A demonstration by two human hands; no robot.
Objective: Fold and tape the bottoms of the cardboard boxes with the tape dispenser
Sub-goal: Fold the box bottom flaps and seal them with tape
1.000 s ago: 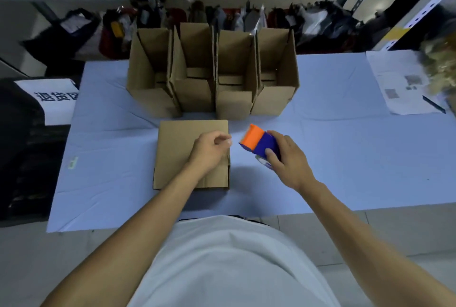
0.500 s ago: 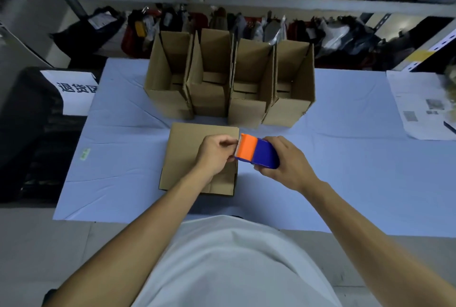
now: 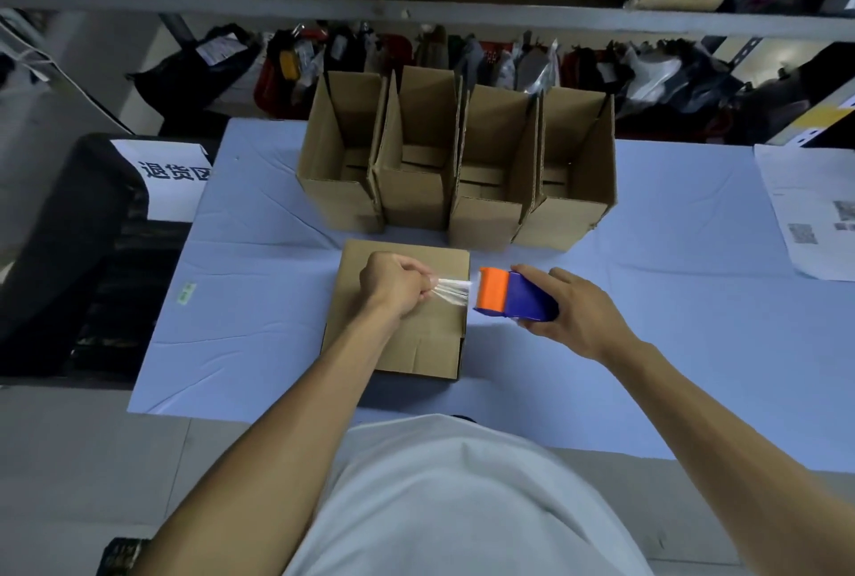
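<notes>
Head view. My left hand [image 3: 395,284] is positioned above the cardboard box [image 3: 398,311] lying bottom-up on the blue table cover [image 3: 671,321]. The fingers are curled into a near fist, and the thumb and fingertips pinch the free end of the clear tape [image 3: 451,291]. The left forearm extends from 7 o'clock toward the hand.

My right hand [image 3: 573,314] grips the tape dispenser [image 3: 513,297] at 3 o'clock of the box, just beyond its right edge. The fingers wrap over the blue body and the thumb sits underneath; the orange head points toward 9 o'clock. The tape spans the gap between dispenser and left hand, over the box's right portion. The right forearm enters from 5 o'clock.

Four open boxes [image 3: 458,163] stand in a row at 12 o'clock, near the flat box. Printed sheets [image 3: 809,210] lie at 2 o'clock.
</notes>
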